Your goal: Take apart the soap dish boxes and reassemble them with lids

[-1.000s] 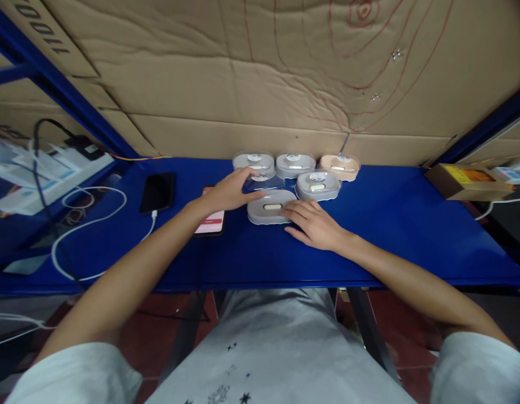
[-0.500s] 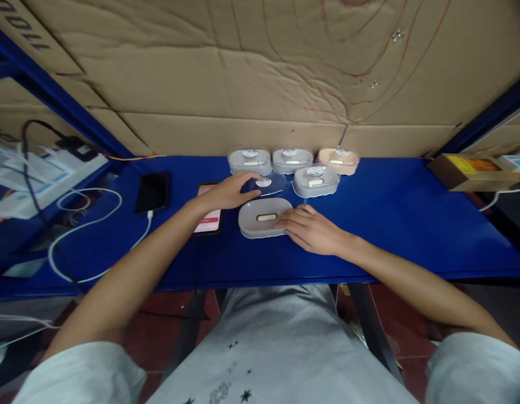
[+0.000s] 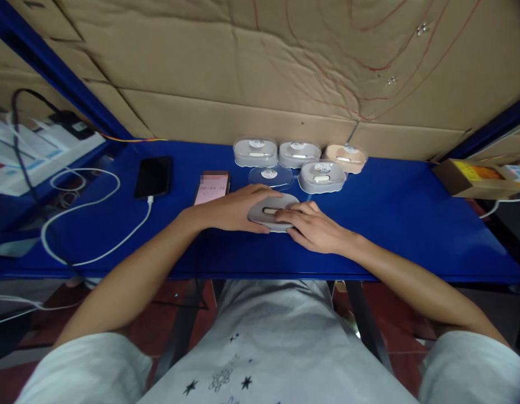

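Note:
A grey oval plastic box (image 3: 281,226) sits on the blue table in front of me, with a cream strip (image 3: 269,211) in a dark-edged slot on its top. My left hand (image 3: 238,209) wraps round its left end, thumb on the near side and fingers at the far side. On its right end rests my right hand (image 3: 313,227); the fingertips press by the cream strip and the thumb touches the near right edge. Just behind the box lies a clear oval cover (image 3: 270,178) with a round white sticker.
Behind stand several similar covered boxes, grey (image 3: 255,154) and one peach (image 3: 353,160), near the cardboard wall (image 3: 192,120). A phone with a lit screen (image 3: 213,185) lies left of the box, a black phone (image 3: 153,177) on a white cable farther left. A cardboard box (image 3: 474,178) is at right.
My left hand has left the clear cover and come down onto the grey box's left end. My right hand's fingers have moved over the top, onto the cream strip's right end.

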Demonstrator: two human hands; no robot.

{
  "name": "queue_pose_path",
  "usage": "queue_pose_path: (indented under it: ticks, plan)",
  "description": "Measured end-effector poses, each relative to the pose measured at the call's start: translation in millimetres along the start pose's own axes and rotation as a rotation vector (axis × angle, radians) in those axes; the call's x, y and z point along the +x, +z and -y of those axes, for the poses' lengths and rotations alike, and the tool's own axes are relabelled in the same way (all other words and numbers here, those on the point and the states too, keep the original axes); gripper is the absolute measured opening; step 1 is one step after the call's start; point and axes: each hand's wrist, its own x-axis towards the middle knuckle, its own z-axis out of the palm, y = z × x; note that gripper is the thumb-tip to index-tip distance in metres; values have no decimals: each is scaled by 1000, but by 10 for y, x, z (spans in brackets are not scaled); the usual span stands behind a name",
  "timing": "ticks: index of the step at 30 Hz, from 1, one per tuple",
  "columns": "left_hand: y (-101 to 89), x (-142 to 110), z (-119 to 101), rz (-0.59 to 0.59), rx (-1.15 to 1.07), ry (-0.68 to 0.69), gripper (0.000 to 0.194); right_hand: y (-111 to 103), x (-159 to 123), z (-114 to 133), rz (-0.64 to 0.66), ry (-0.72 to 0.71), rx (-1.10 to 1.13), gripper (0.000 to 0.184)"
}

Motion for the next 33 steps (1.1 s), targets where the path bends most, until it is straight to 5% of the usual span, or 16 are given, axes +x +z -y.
queue_pose_path:
  ticks: [7,11,22,26,33]
  plan:
    - [-87,-1,-65,-154,-32,-10,87,-4,-78,-12,-230,55,-176,36]
    - [-177,-24,-94,-256,-68,-112,86,-16,-130,16,-249,4,-308,38]
    - [-80,15,-13,-117,-131,-47,65,-52,-138,-77,-194,127,-313,45]
    - [-91,17,-15,-188,-126,-27,67,-90,-145,-99,-205,60,-335,39]
    - [-91,23,28,-189,-37,-22,74,-95,-83,19,-6,-267,-230,28]
